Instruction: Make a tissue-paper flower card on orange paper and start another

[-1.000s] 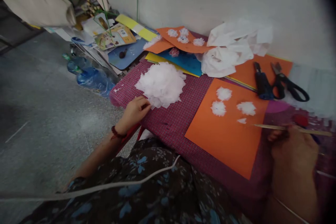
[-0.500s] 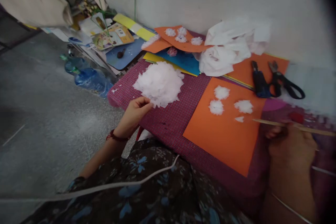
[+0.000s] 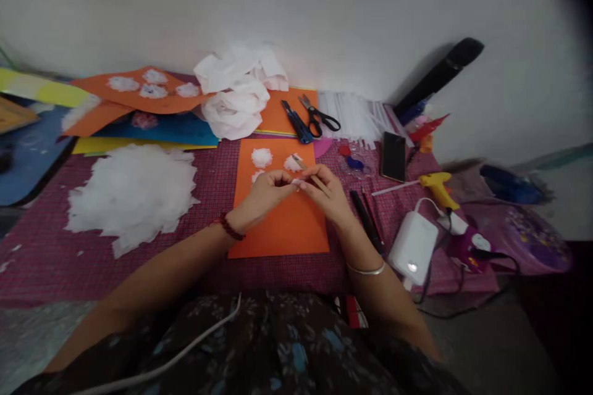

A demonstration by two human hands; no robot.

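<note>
Both my hands meet over an orange sheet of paper (image 3: 282, 222) lying on the checked maroon cloth (image 3: 213, 179). My left hand (image 3: 264, 194) pinches a small white piece of tissue (image 3: 296, 181) between fingertips. My right hand (image 3: 327, 191) grips a thin wooden stick (image 3: 306, 170) whose tip points up-left, and it also touches the tissue piece. Three small white tissue tufts (image 3: 262, 157) lie on the sheet just beyond my fingers. A big heap of white tissue pieces (image 3: 132, 194) lies to the left.
Black scissors (image 3: 319, 116) and a blue cutter (image 3: 296, 123) lie behind the sheet, beside crumpled white paper (image 3: 236, 89). A dark phone (image 3: 393, 156), yellow glue gun (image 3: 433, 184), white adapter (image 3: 412, 247) and dark pens (image 3: 365, 216) are on the right. Coloured sheets (image 3: 139, 89) are stacked at back left.
The view has swung right to face the table. My left hand left the tissue heap and came to the orange sheet with a white piece; my right hand brought the stick to meet it.
</note>
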